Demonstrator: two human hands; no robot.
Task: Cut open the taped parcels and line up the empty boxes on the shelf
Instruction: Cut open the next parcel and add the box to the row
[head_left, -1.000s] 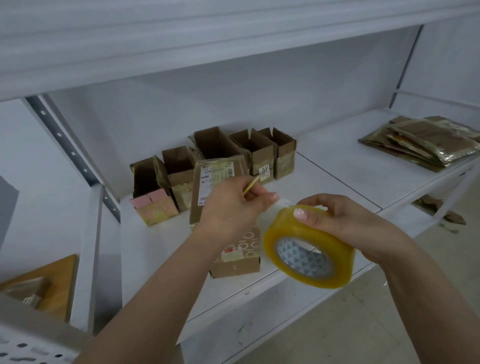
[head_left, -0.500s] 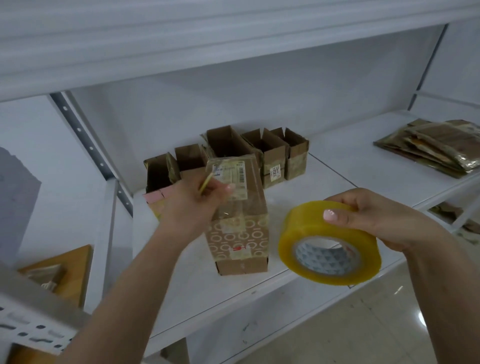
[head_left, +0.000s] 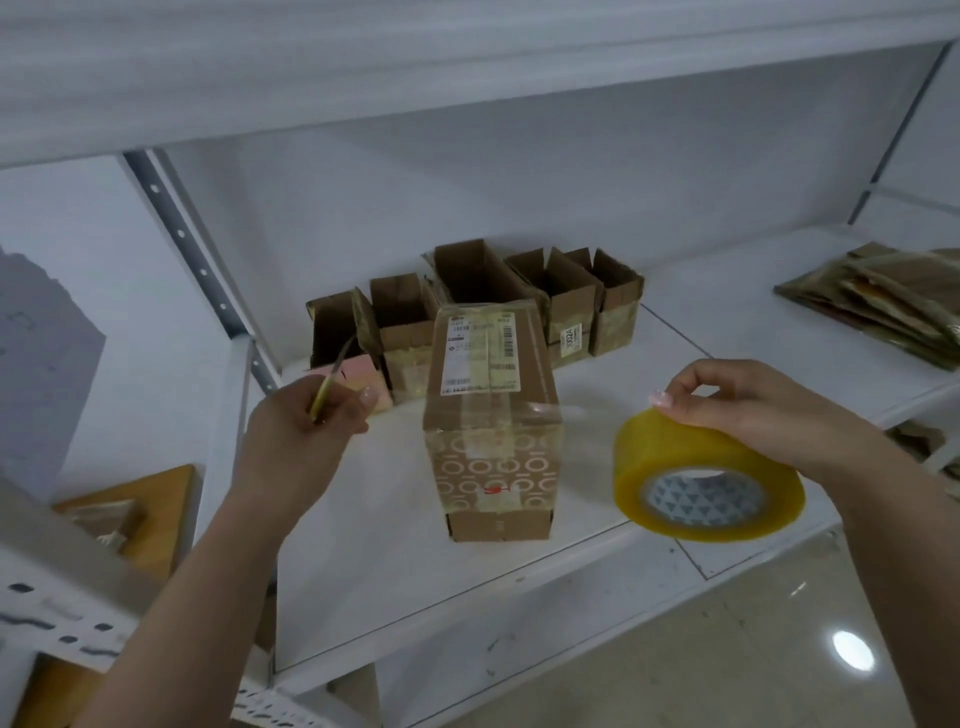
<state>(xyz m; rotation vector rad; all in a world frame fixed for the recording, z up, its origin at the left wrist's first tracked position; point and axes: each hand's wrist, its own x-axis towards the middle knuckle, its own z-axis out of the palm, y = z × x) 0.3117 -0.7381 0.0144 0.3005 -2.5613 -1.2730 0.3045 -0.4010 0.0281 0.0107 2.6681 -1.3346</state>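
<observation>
— Where's the parcel (head_left: 493, 415)?
— On the shelf (head_left: 363, 545), between both hands.
— The fingers?
— Left hand (head_left: 306, 421) pinches a yellow cutter (head_left: 327, 387); right hand (head_left: 748, 410) grips the tape roll (head_left: 706, 475).

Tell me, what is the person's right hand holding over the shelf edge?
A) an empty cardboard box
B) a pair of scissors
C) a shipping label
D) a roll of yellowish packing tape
D: the right hand grips a roll of yellowish packing tape, with a clear strip running from it to the taped parcel standing on the shelf.
</observation>
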